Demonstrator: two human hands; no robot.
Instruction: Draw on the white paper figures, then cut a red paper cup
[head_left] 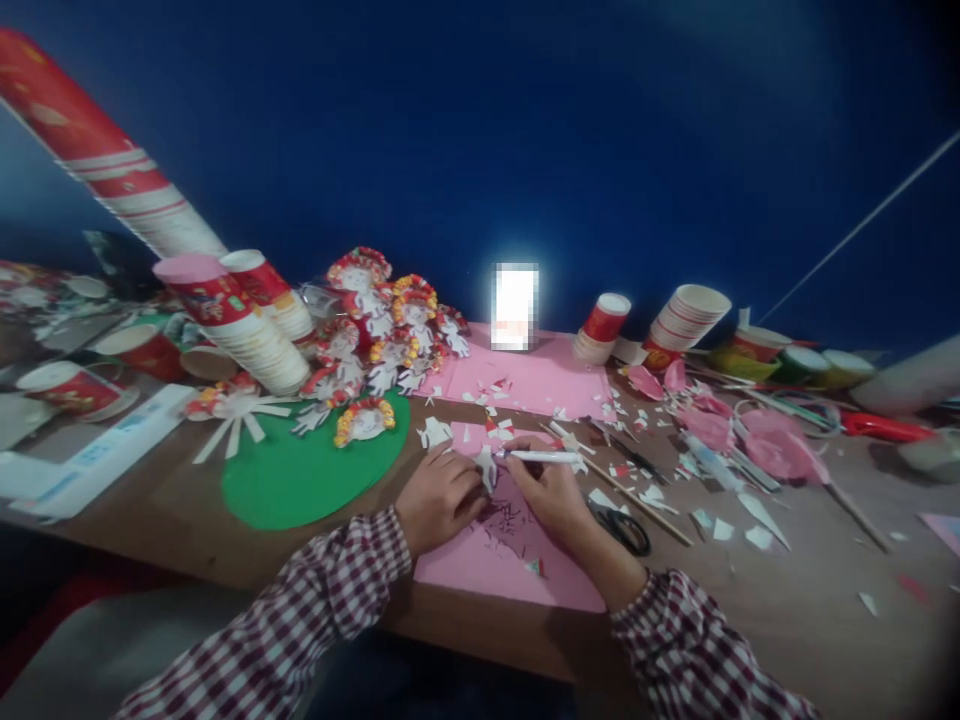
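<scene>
My right hand [553, 492] grips a slim white pen [546, 457], its tip pointing left at a small white paper cutout [487, 468]. The fingers of my left hand [444, 497] are curled and hold that cutout against a pink sheet [510, 575]. Dark pen marks cover part of the sheet just below the hands. Another white paper cutout [435, 432] lies beyond my left knuckles. Part of the held cutout is hidden by my left fingers.
Left of my hands is a green paper disc [300, 480], with decorated paper figures [367, 345] behind it. Stacked paper cups [240, 330] lean nearby. To the right lie black-handled scissors [626, 530], a wooden stick [637, 497] and paper scraps. A bright screen [514, 305] stands at the back.
</scene>
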